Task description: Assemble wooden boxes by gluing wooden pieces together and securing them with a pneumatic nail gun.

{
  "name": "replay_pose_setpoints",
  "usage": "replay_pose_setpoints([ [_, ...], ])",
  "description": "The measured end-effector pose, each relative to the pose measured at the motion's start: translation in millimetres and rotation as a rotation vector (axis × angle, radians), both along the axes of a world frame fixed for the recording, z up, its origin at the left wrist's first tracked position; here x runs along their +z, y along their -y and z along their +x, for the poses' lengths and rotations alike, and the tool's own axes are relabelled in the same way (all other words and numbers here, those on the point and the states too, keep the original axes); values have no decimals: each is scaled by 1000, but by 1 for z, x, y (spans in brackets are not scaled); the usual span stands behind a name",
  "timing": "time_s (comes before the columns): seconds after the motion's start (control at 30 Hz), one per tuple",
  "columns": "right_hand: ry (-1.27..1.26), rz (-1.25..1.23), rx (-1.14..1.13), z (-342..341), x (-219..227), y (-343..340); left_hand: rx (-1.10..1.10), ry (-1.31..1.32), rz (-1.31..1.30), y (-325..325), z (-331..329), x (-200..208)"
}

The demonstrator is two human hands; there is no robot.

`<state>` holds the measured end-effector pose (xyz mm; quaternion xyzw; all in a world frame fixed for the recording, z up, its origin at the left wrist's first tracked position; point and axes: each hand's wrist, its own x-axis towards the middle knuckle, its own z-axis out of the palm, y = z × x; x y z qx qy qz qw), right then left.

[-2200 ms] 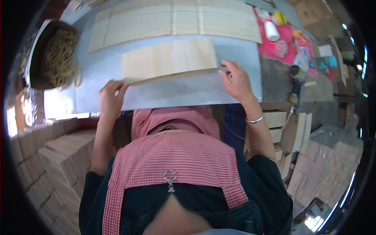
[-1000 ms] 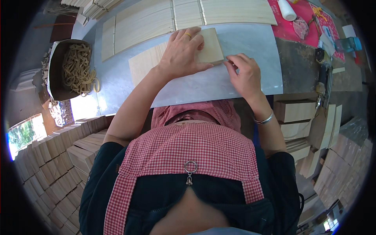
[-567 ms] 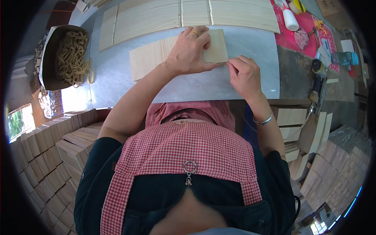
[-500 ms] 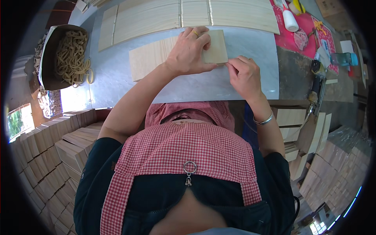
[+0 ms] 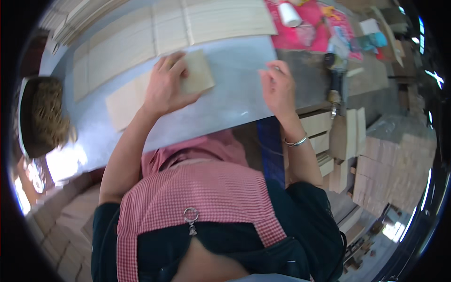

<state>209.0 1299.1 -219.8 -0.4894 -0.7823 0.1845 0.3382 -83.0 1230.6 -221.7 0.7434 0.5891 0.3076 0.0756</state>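
Note:
A pale wooden board (image 5: 126, 97) lies on the grey tabletop (image 5: 235, 61) before me. My left hand (image 5: 167, 87) presses down on it, with bent fingers on top and the thumb along its near edge. To the right of the board, and apart from it, my right hand (image 5: 278, 89) is raised over the table's right part. Its fingers are curled toward the thumb; blur hides what they pinch, if anything.
Behind the board lie larger pale wooden panels (image 5: 221, 21). A box of tan rubber bands (image 5: 49, 110) stands at the left. At the far right are a white bottle (image 5: 289, 15) on a pink sheet (image 5: 312, 40) and a power tool (image 5: 334, 80). Stacked wood (image 5: 392, 157) stands lower right.
My right hand has left the board's near right corner and moved away to the right. My left hand stays on the board. The whole view has swung to the right and tilted.

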Motion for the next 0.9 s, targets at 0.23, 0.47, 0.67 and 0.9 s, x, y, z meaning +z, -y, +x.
replay_pose_setpoints([
  [0.23,735,357,-604,216,-59,-82,-24,54,-64,-1,6,0],
  [0.47,854,267,-681,226,-41,-113,7,72,-96,4,6,4],
  [0.67,583,-273,-758,246,-40,-132,6,35,-56,4,5,0],
  [0.9,349,-546,-566,170,50,-89,22,42,53,5,-9,-25],
])
